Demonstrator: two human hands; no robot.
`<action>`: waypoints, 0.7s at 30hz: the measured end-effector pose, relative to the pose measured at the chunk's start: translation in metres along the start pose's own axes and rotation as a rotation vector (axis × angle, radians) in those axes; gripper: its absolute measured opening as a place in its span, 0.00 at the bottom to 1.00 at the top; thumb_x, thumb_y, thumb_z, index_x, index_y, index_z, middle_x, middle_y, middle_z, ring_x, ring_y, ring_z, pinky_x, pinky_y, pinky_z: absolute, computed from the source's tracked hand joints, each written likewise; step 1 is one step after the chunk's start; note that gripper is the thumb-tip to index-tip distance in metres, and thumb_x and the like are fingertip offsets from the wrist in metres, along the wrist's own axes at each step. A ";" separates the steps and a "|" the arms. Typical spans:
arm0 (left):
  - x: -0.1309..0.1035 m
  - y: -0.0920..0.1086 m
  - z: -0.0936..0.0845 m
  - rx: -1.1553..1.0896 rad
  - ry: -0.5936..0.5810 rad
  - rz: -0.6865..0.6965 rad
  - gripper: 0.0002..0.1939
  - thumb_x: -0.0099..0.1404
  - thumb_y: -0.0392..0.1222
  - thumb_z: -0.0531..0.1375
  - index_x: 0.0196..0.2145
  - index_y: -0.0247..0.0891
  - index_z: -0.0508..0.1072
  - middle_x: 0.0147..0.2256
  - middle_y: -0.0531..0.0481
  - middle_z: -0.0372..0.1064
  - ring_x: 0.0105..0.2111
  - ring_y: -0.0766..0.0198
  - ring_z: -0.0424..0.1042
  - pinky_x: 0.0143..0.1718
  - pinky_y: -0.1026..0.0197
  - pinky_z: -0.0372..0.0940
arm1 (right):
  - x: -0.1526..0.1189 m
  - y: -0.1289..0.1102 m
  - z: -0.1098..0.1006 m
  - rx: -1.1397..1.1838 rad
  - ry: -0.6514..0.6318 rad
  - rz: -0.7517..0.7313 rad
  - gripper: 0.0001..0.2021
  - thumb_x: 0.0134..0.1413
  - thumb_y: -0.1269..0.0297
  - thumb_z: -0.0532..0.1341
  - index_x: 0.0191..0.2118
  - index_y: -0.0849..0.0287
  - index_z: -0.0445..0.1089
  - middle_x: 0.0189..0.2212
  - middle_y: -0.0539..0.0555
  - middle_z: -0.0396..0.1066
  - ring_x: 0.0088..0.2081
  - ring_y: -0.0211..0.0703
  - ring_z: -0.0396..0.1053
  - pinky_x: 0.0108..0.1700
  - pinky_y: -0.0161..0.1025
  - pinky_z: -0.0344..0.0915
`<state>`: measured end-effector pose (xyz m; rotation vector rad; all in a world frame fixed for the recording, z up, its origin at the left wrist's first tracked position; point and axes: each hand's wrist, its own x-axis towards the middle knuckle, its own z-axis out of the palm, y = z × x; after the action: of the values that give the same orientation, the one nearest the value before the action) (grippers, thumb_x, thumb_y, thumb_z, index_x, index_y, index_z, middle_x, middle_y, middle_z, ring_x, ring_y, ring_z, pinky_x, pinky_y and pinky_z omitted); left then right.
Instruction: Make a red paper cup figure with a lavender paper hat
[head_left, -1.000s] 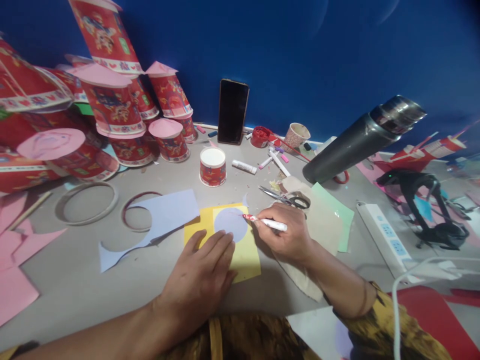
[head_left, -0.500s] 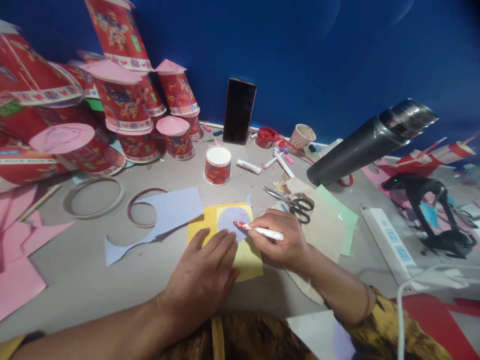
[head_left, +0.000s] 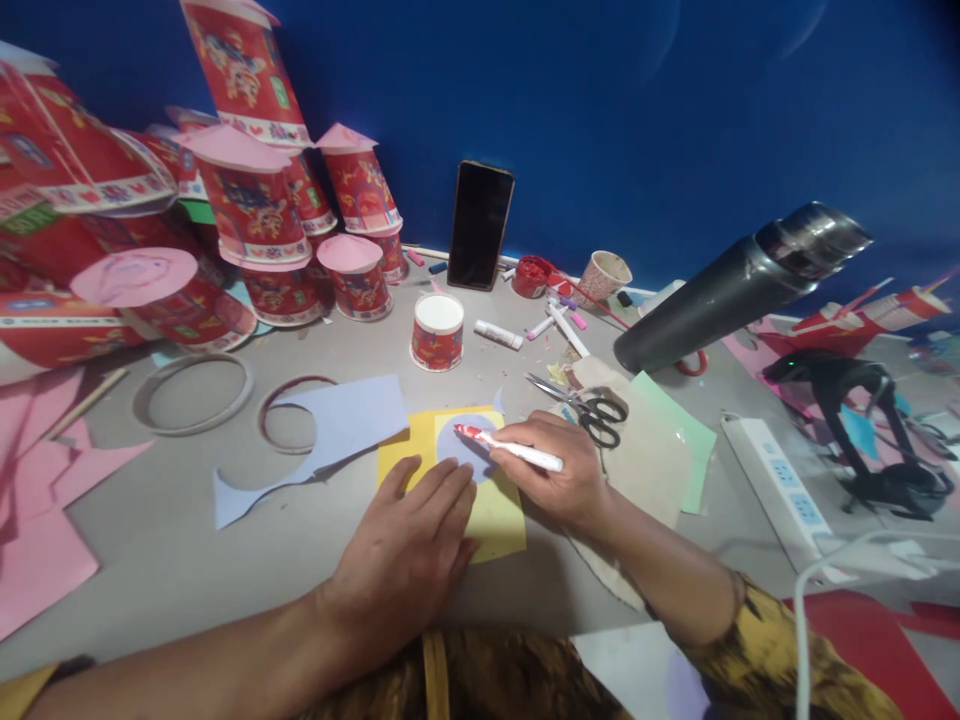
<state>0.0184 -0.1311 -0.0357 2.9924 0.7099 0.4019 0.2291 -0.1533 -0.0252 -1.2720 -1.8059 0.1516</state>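
Note:
My right hand point(head_left: 559, 470) is closed round a white marker point(head_left: 525, 453) with a red tip end. That tip rests on or just over a lilac paper circle point(head_left: 463, 465), which lies on a yellow sheet point(head_left: 499, 520). With its fingers stretched out flat, my left hand point(head_left: 412, 540) presses on the yellow sheet and the circle's lower edge. Left of the sheet is a lilac paper offcut point(head_left: 360, 415) with a round piece cut away. Black-handled scissors point(head_left: 577, 400) lie beyond my right hand. A small red paper cup point(head_left: 437, 335) stands behind the circle.
Stacked red cups point(head_left: 259, 205) with pink paper tops crowd the left. Two tape rings point(head_left: 195, 395) lie before them. At the back stand a phone point(head_left: 481, 225), a glue stick point(head_left: 498, 334) and loose markers. A black flask point(head_left: 697, 300) leans right, near a power strip point(head_left: 780, 490).
The marker's tip has moved left across the lilac circle, with my right hand shifting slightly left. My left hand stays in place. The camera view has shifted a little.

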 end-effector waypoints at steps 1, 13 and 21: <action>0.000 0.000 0.000 -0.001 -0.004 0.000 0.15 0.72 0.44 0.59 0.51 0.34 0.76 0.54 0.42 0.77 0.56 0.51 0.70 0.60 0.43 0.55 | 0.000 0.000 -0.001 0.001 0.005 0.001 0.03 0.64 0.67 0.65 0.41 0.56 0.77 0.33 0.53 0.82 0.30 0.41 0.75 0.36 0.39 0.70; -0.001 0.000 0.002 -0.002 -0.002 0.006 0.16 0.71 0.43 0.59 0.53 0.33 0.75 0.54 0.40 0.76 0.56 0.50 0.70 0.60 0.44 0.55 | -0.004 0.002 0.004 -0.010 -0.070 0.000 0.03 0.65 0.65 0.65 0.41 0.55 0.78 0.33 0.53 0.83 0.31 0.41 0.75 0.35 0.39 0.70; -0.001 0.001 0.001 0.001 -0.010 0.005 0.17 0.71 0.44 0.59 0.53 0.32 0.75 0.54 0.40 0.76 0.56 0.50 0.70 0.60 0.44 0.55 | -0.001 0.001 0.004 0.025 -0.039 0.004 0.03 0.65 0.66 0.65 0.41 0.56 0.77 0.33 0.53 0.82 0.30 0.41 0.74 0.35 0.39 0.70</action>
<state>0.0179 -0.1323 -0.0366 2.9961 0.7019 0.3865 0.2272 -0.1527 -0.0285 -1.2629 -1.8295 0.2014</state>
